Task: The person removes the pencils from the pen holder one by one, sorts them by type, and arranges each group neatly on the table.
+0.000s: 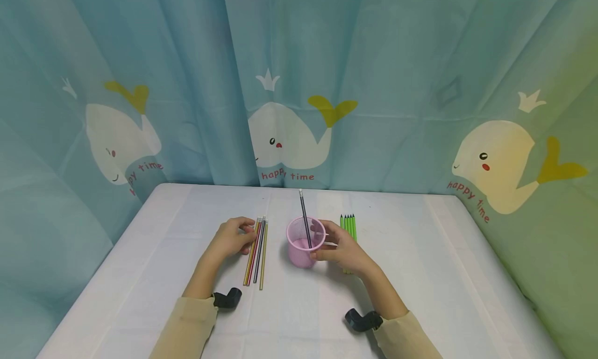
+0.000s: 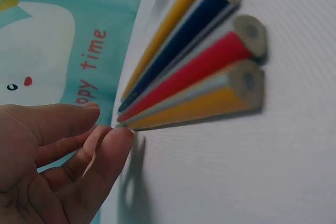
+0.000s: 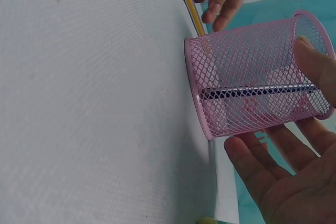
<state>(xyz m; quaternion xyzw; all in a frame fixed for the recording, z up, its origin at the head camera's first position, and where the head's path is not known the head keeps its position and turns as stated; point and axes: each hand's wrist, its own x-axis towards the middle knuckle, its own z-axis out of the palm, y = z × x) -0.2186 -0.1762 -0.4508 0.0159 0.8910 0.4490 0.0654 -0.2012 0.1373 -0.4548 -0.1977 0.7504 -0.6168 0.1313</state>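
My right hand (image 1: 345, 249) holds a pink mesh pencil cup (image 1: 300, 259) by its right side, thumb and fingers spread around it. The cup stands upright on the table, and one dark striped pencil (image 1: 304, 209) leans inside, its top above the rim. My left hand (image 1: 233, 237) is at a small row of pencils left of the cup, its fingertips by the far end of the outermost yellow pencil (image 2: 205, 98). Beside that lie a red pencil (image 2: 202, 66), a dark blue pencil (image 2: 181, 32) and another yellow pencil (image 2: 170, 22). Whether the fingertips touch the yellow pencil is unclear.
Several green pencils (image 1: 348, 225) lie side by side right of the cup, partly behind my right hand. A white cloth covers the table (image 1: 420, 276). Beyond its back edge hangs a blue curtain (image 1: 397, 141) with whale prints.
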